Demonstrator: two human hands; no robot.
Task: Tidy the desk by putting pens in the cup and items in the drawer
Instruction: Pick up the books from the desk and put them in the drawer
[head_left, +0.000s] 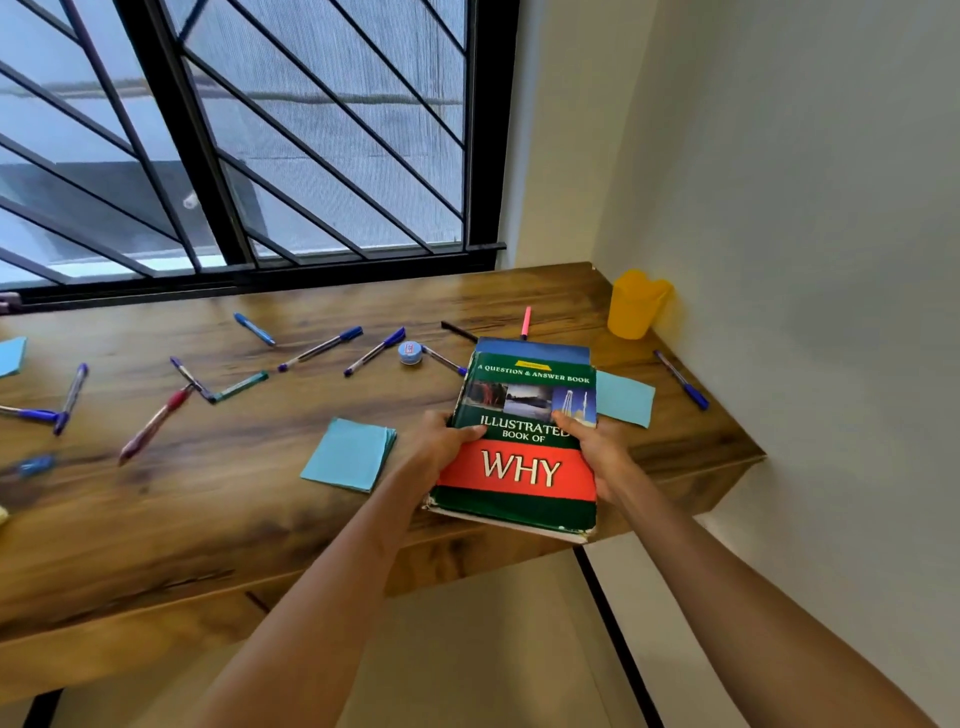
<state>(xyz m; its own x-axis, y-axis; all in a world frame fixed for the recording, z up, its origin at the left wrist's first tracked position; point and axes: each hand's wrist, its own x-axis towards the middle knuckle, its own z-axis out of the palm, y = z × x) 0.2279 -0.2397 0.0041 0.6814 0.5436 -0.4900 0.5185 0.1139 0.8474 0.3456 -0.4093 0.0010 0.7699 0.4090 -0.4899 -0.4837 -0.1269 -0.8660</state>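
Now gripping a book over the near right edge of the wooden tabletop.
Green-and-red book clasped at both sides: left hand thumb across the cover, right hand likewise curled round the edge. Yellow cup standing at the far right corner. Blue paper pad just left. Blue pens scattered across the far left.

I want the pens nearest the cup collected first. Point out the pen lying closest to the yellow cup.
The blue capped pen on the wooden desk's right edge, just below the yellow plastic cup. It lies alone, right of the book.
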